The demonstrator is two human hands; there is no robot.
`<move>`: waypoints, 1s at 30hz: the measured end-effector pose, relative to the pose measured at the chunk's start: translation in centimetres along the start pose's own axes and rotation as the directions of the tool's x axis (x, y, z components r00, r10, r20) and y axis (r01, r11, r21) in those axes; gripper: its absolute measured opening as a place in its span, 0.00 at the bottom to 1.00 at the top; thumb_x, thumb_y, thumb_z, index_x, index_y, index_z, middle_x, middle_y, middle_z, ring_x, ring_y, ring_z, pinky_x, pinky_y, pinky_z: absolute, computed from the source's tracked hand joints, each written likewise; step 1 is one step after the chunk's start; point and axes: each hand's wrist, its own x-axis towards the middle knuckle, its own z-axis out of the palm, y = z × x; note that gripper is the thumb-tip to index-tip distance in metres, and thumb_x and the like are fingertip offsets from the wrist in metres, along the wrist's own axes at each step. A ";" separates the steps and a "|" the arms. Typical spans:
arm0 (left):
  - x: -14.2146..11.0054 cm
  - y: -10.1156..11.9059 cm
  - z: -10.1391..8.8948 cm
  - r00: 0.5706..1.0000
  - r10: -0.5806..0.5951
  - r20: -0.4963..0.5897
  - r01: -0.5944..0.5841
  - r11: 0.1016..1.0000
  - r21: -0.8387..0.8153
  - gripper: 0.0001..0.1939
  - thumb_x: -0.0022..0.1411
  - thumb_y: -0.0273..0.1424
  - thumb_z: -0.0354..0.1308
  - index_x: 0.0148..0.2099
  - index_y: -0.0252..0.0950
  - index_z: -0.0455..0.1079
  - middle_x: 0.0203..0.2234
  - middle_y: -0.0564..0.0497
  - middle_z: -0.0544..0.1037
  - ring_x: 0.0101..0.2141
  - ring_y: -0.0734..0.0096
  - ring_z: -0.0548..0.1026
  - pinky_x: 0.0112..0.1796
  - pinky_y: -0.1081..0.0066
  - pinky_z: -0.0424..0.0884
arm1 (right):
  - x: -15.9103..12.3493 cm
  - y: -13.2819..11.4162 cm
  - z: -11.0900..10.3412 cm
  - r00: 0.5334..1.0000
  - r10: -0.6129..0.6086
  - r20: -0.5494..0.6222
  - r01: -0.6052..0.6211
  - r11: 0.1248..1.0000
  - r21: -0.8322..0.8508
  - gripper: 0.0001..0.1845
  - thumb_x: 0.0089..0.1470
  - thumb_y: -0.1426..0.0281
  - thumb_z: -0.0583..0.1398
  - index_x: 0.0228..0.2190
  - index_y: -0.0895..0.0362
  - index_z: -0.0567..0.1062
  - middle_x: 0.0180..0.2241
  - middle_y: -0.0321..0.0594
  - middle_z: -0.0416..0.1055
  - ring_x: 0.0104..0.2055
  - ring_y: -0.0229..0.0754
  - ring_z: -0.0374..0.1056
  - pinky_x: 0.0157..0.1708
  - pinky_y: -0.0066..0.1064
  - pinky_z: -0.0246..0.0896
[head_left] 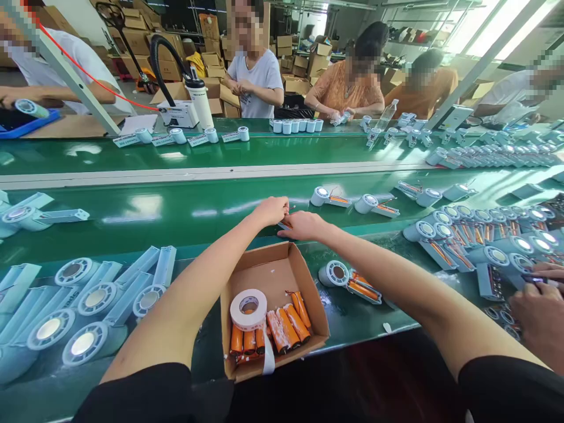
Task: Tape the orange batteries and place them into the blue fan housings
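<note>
My left hand (272, 211) is closed in a pinch above the front edge of the green conveyor; whatever thin thing its fingertips hold is too small to make out. Close beside it, my right hand (304, 225) curls over a light-blue housing (284, 226), mostly hidden by the fingers. Below both hands stands an open cardboard box (268, 261) with orange cylindrical battery cells (286, 329) and a roll of white tape (248, 309), its loose end hanging over the rim. Right of the box lies a light-blue round-headed housing (335, 274), orange cells in its handle.
Light-blue housings (94, 299) crowd the left side. More housings with orange cells (440, 235) fill the right, where another person's hands (537, 311) work. Two housings (365, 204) rest on the green belt (198, 200). Several people sit or stand across the line.
</note>
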 end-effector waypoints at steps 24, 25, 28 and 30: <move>-33.4 -0.9 2.4 0.766 0.465 -0.443 -0.320 0.874 0.365 0.12 0.74 0.32 0.56 0.57 0.36 0.70 0.51 0.40 0.81 0.72 0.39 0.60 0.57 0.48 0.78 | -20.3 -10.6 4.5 0.818 -0.575 -0.014 0.117 0.142 0.983 0.34 0.62 0.39 0.62 0.33 0.60 0.82 0.20 0.31 0.69 0.20 0.33 0.62 0.23 0.25 0.56; -33.9 -1.4 2.3 0.758 0.460 -0.463 -0.297 0.875 0.383 0.14 0.73 0.32 0.57 0.58 0.37 0.70 0.52 0.40 0.82 0.73 0.38 0.59 0.58 0.46 0.78 | -20.8 -11.0 4.5 0.762 -0.647 -0.008 0.121 0.129 0.984 0.34 0.63 0.39 0.61 0.30 0.59 0.80 0.19 0.31 0.67 0.20 0.32 0.62 0.23 0.25 0.55; -35.7 -3.2 2.0 0.729 0.415 -0.545 -0.207 0.892 0.401 0.21 0.71 0.26 0.57 0.63 0.42 0.69 0.52 0.45 0.83 0.69 0.42 0.65 0.64 0.40 0.72 | -21.2 -10.5 4.0 0.584 -0.811 -0.035 0.306 0.180 0.935 0.32 0.67 0.42 0.60 0.31 0.58 0.81 0.22 0.34 0.73 0.23 0.34 0.67 0.26 0.25 0.57; -36.9 -4.1 1.6 0.700 0.337 -0.630 -0.124 0.926 0.358 0.29 0.69 0.24 0.57 0.68 0.50 0.67 0.52 0.49 0.83 0.68 0.43 0.68 0.68 0.34 0.65 | -20.1 -9.2 3.3 0.661 -0.750 -0.020 0.478 0.399 0.782 0.26 0.70 0.47 0.60 0.38 0.57 0.83 0.30 0.40 0.80 0.30 0.38 0.72 0.32 0.28 0.60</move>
